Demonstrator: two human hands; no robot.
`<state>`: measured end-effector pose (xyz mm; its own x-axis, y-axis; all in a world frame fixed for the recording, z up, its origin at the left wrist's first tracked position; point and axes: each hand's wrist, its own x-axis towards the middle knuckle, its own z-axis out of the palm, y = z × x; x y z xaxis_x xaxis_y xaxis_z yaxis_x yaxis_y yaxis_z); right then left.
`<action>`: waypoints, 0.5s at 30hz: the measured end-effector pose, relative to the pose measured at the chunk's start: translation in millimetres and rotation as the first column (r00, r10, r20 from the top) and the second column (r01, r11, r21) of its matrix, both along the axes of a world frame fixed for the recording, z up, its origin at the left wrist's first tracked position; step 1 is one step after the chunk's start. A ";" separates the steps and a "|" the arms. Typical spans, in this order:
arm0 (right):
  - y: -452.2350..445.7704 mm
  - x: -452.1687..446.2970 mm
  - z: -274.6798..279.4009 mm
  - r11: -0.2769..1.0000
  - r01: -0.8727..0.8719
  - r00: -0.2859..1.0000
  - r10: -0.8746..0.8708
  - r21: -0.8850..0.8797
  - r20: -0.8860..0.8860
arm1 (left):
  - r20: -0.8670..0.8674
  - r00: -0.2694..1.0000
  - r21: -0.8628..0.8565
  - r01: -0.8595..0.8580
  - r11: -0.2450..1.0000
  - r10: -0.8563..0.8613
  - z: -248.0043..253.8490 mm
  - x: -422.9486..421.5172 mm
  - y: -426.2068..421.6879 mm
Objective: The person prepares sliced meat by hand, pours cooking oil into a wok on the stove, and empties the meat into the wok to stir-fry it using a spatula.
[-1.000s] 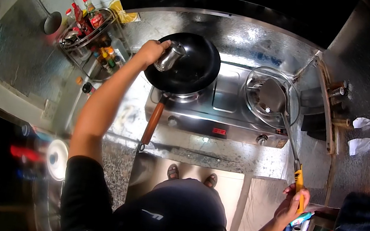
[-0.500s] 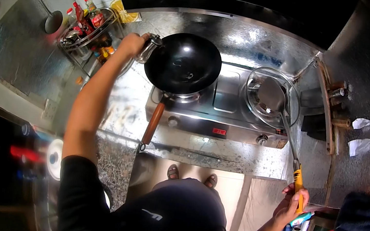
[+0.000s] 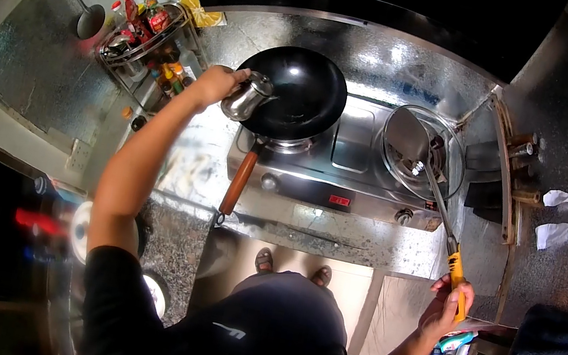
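My left hand (image 3: 219, 85) grips a small shiny metal jug (image 3: 242, 103) at its upper part and holds it tilted over the left side of a black wok (image 3: 311, 95). The wok sits on the left burner, its wooden handle (image 3: 239, 183) pointing toward me. Fingers of my right hand (image 3: 446, 307) are wrapped round the yellow handle of a long metal spatula (image 3: 407, 134). The spatula's blade is above a round glass lid (image 3: 386, 150) on the stove's right side; whether they touch I cannot tell.
The steel gas stove (image 3: 354, 135) stands on the counter. A rack (image 3: 112, 59) of sauce bottles is at the left, with a ladle (image 3: 89, 23) hanging beyond it. On the right wall a wooden rack (image 3: 505, 167) holds several utensils. A dark cloth (image 3: 548, 353) hangs below.
My left hand has moved right, bringing the jug from beside the wok to over its left side and tipping it. The spatula blade has shifted slightly left and up.
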<state>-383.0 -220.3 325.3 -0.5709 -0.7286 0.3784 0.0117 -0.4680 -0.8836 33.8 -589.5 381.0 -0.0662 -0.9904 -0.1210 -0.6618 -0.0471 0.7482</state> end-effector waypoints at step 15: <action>24.8 -9.0 -6.4 0.997 0.083 0.996 -0.083 0.012 0.027 | 0.100 0.994 0.033 0.051 0.998 -0.054 15.2 -53.2 -9.4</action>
<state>-392.0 -195.5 318.8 -0.6393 -0.6824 0.3544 -0.0027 -0.4589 -0.8885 -19.4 -598.9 396.2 -0.1038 -0.9817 -0.1599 -0.7360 -0.0323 0.6762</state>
